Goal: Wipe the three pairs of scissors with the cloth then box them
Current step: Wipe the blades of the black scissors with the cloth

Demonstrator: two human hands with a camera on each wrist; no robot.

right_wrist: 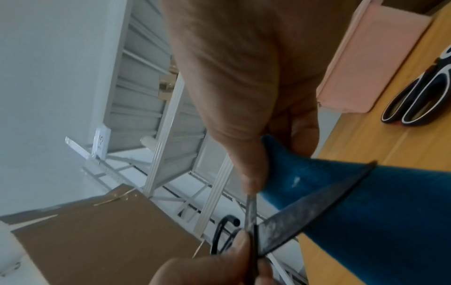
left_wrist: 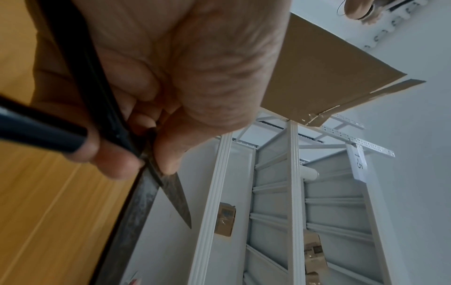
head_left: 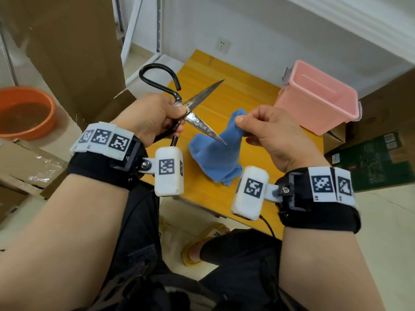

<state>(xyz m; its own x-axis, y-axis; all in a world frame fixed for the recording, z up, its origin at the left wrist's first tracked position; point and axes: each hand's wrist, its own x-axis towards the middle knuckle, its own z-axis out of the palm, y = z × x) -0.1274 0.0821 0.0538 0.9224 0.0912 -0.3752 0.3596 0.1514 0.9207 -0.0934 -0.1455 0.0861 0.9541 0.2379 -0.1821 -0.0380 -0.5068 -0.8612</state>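
Observation:
My left hand (head_left: 157, 117) grips a pair of old iron scissors (head_left: 197, 120) at the pivot, blades spread wide, black loop handles (head_left: 157, 75) sticking up. In the left wrist view the fingers (left_wrist: 117, 160) curl round the black handle and dull blades (left_wrist: 178, 196). My right hand (head_left: 265, 129) pinches a corner of the blue cloth (head_left: 215, 153), lifting it off the yellow table (head_left: 235, 93); its lower part hangs down to the tabletop. The lower blade tip lies in front of the cloth (right_wrist: 366, 212). A second pair, black with white trim (right_wrist: 419, 96), lies on the table by the pink box (head_left: 314, 97).
An orange basin (head_left: 24, 113) with brown water stands on the floor at left. Cardboard boxes (head_left: 74, 52) stand behind it and at right. White metal shelving (left_wrist: 280, 192) lines the wall. My knees and sandalled feet (head_left: 202, 245) are below the table's near edge.

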